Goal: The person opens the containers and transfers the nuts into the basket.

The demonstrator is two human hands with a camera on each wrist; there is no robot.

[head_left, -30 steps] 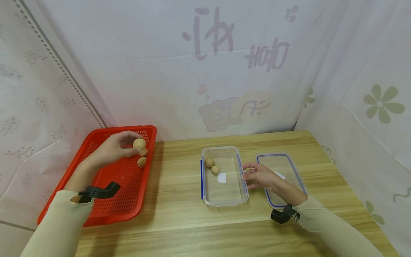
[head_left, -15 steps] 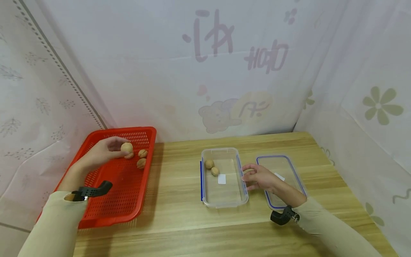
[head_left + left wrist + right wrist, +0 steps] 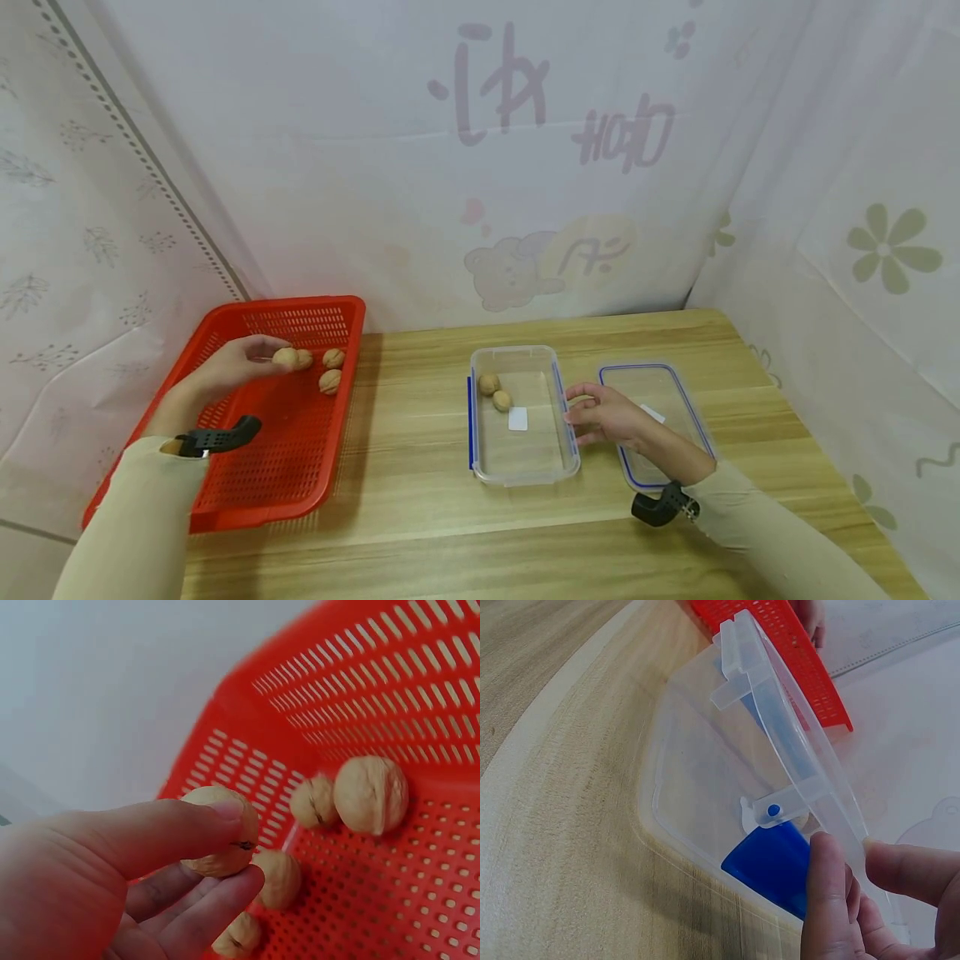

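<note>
My left hand (image 3: 234, 367) is over the far part of a red plastic basket (image 3: 277, 458). It pinches a walnut (image 3: 223, 862) between thumb and fingers. Several other walnuts lie in the basket, among them a large walnut (image 3: 371, 796) and a smaller walnut (image 3: 313, 804) touching it. On the table's middle stands a clear plastic food box (image 3: 525, 462) without its lid, holding two walnuts (image 3: 502, 401). My right hand (image 3: 611, 412) pinches the box's right rim, its thumb over the edge and its fingers outside, by a blue latch (image 3: 769, 862).
A clear lid (image 3: 667, 392) with a blue seal lies on the wooden table (image 3: 420, 508), right of the box and partly under my right forearm. A white label (image 3: 518, 418) shows in the box. Printed white cloth (image 3: 420, 208) surrounds the table's back and sides.
My left hand has moved left and down in the basket with the walnut, which now overlaps another walnut in the head view. My right hand and the box have stayed put.
</note>
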